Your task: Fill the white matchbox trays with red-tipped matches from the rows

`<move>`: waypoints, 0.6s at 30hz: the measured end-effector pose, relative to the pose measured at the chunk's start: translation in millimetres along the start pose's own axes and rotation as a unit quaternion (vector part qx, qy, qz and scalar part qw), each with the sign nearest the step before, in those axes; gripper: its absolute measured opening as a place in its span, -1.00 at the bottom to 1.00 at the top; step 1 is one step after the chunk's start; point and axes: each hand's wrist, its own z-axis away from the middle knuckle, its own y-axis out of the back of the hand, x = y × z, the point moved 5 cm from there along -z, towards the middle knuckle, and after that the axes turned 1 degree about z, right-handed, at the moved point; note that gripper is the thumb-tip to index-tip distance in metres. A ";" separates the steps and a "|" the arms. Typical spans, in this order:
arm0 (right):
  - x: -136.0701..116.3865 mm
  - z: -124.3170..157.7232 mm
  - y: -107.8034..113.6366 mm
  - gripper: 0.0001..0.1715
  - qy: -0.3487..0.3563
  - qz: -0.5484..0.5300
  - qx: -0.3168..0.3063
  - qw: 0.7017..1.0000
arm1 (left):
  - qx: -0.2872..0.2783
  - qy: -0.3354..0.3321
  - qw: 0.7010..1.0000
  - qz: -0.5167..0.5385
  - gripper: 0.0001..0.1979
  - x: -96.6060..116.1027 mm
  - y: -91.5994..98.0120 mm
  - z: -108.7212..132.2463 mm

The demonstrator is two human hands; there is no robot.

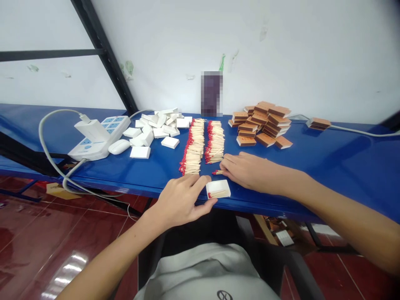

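Observation:
A white matchbox tray lies near the front edge of the blue table, with a few red-tipped matches along its near side. My left hand grips its left end between thumb and fingers. Just beyond the tray, my right hand is closed in a pinch on a few matches, their red heads pointing left. Farther back lie two long rows of matches, the left row and the right row, heads to the left. The right fingertips are close to the near end of the right row.
White empty trays are heaped at the back left, beside a white mouse and a power strip with a plugged-in adapter and cable. Brown matchbox sleeves are stacked at the back right; another box lies farther right.

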 end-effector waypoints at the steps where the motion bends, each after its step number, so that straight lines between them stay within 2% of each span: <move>1: 0.5 -0.7 0.4 -0.62 -0.003 -0.009 0.001 1.000 | -0.002 0.002 1.000 0.000 -0.71 -0.2 -0.3 0.1; 6: 3.8 2.8 13.9 -0.60 -0.047 -0.132 0.003 0.990 | -0.003 0.015 1.000 -0.001 -0.71 -2.1 -1.7 0.6; 9: -4.5 5.8 21.9 -0.62 -0.034 -0.196 -0.003 0.980 | -0.006 0.024 1.000 0.004 -0.69 -3.4 -3.3 0.9; 13: -16.7 4.5 20.4 -0.63 -0.017 -0.189 -0.017 0.982 | -0.004 0.030 0.999 0.012 -0.69 -3.9 -5.0 1.2; 18: -18.6 2.7 17.5 -0.60 -0.016 -0.173 -0.027 0.984 | -0.002 0.034 0.999 0.018 -0.69 -4.2 -4.4 1.8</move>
